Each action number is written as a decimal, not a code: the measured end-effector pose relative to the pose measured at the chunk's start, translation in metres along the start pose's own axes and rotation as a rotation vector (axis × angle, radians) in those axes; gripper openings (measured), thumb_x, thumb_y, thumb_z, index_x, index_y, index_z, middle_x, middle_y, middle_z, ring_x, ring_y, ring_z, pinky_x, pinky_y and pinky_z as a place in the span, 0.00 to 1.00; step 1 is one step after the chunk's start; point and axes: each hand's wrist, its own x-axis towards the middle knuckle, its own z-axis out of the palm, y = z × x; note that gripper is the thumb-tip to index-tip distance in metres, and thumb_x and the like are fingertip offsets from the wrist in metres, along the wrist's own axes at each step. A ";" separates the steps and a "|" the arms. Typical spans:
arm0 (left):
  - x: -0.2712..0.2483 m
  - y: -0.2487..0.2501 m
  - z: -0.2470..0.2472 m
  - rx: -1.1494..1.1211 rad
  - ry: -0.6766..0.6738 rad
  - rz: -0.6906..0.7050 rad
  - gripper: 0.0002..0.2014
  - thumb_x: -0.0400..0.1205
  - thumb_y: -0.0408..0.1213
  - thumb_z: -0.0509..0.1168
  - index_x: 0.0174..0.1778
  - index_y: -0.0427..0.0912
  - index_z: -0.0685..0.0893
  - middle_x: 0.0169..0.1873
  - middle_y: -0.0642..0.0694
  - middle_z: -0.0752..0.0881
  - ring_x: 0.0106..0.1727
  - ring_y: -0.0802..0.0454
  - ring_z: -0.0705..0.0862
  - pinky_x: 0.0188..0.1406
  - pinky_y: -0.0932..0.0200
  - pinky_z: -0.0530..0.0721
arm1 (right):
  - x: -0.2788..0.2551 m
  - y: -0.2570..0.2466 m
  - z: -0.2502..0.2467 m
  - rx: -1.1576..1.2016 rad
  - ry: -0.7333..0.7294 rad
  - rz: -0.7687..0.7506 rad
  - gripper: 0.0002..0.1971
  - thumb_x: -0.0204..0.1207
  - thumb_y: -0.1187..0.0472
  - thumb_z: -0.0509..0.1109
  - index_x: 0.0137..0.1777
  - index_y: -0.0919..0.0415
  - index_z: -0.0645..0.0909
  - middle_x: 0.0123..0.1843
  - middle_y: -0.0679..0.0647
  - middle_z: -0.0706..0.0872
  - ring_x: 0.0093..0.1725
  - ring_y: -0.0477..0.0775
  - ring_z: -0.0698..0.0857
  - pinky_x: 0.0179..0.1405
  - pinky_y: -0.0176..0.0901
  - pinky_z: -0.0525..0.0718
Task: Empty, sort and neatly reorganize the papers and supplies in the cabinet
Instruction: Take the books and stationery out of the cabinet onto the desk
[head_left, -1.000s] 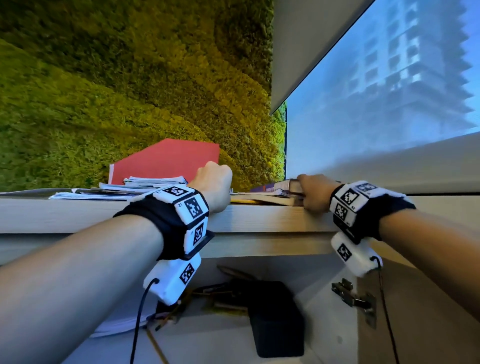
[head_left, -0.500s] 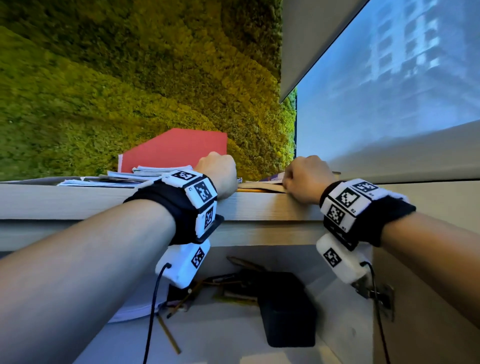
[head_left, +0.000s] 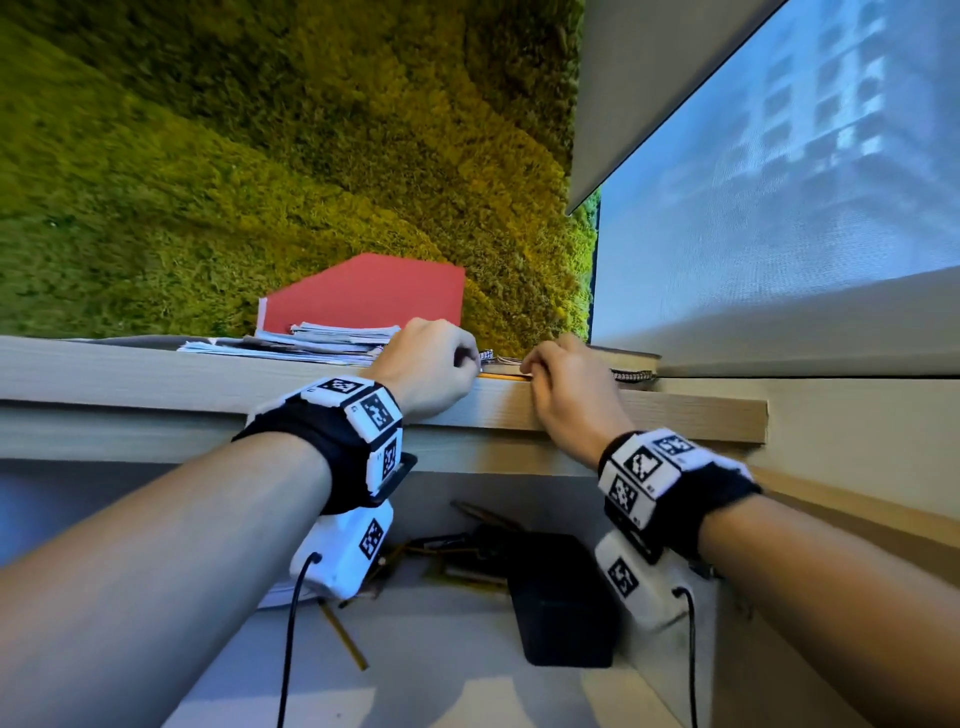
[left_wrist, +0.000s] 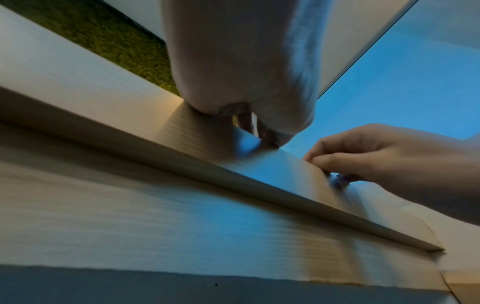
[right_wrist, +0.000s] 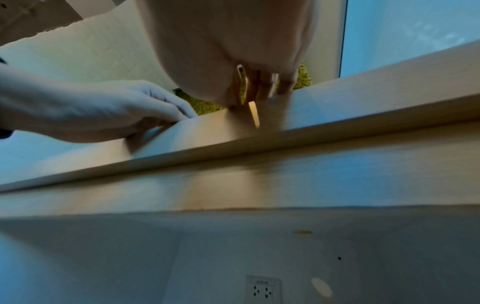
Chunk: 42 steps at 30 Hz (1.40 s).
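On the cabinet top (head_left: 156, 374) lies a thin yellow-edged notebook (head_left: 503, 375) beside a spiral one. My left hand (head_left: 431, 364) is curled at its left end, fingers hidden behind the knuckles. My right hand (head_left: 558, 379) has its fingers curled over the right end and pinches the yellow edge (right_wrist: 253, 114). The wrist views show both hands, the left hand (right_wrist: 124, 115) and the right hand (left_wrist: 345, 162), on the front lip of the top. A loose stack of papers (head_left: 311, 343) and a leaning red folder (head_left: 374, 291) sit just left of my left hand.
A thick book (head_left: 626, 357) on a spiral pad lies to the right by the window blind (head_left: 779, 208). A moss wall (head_left: 260, 156) backs the top. Inside the open cabinet below are a black box (head_left: 563, 597), loose pencils (head_left: 343, 636) and some paper.
My right hand slid left along the top, away from the thick book, and now sits close to my left hand. The left hand stayed put; my head has come closer.
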 end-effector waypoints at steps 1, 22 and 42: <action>-0.005 -0.003 -0.003 0.000 0.020 -0.004 0.12 0.77 0.40 0.60 0.40 0.54 0.90 0.42 0.48 0.90 0.45 0.42 0.85 0.46 0.49 0.85 | -0.006 -0.003 0.003 0.007 0.035 -0.023 0.10 0.82 0.62 0.60 0.53 0.60 0.83 0.51 0.56 0.80 0.50 0.59 0.79 0.52 0.54 0.80; -0.136 -0.077 0.087 0.716 -0.458 0.188 0.14 0.80 0.43 0.63 0.58 0.42 0.77 0.56 0.43 0.77 0.57 0.42 0.79 0.54 0.48 0.75 | -0.120 0.017 0.088 -0.251 -0.468 -0.339 0.06 0.72 0.58 0.66 0.47 0.55 0.81 0.53 0.53 0.77 0.55 0.58 0.76 0.51 0.54 0.74; -0.175 -0.318 0.157 0.568 -0.932 -0.423 0.19 0.74 0.56 0.66 0.51 0.47 0.74 0.49 0.45 0.77 0.43 0.45 0.79 0.44 0.55 0.79 | -0.135 -0.042 0.295 -0.238 -1.122 -0.163 0.20 0.79 0.50 0.66 0.69 0.49 0.71 0.70 0.55 0.69 0.72 0.61 0.69 0.68 0.55 0.71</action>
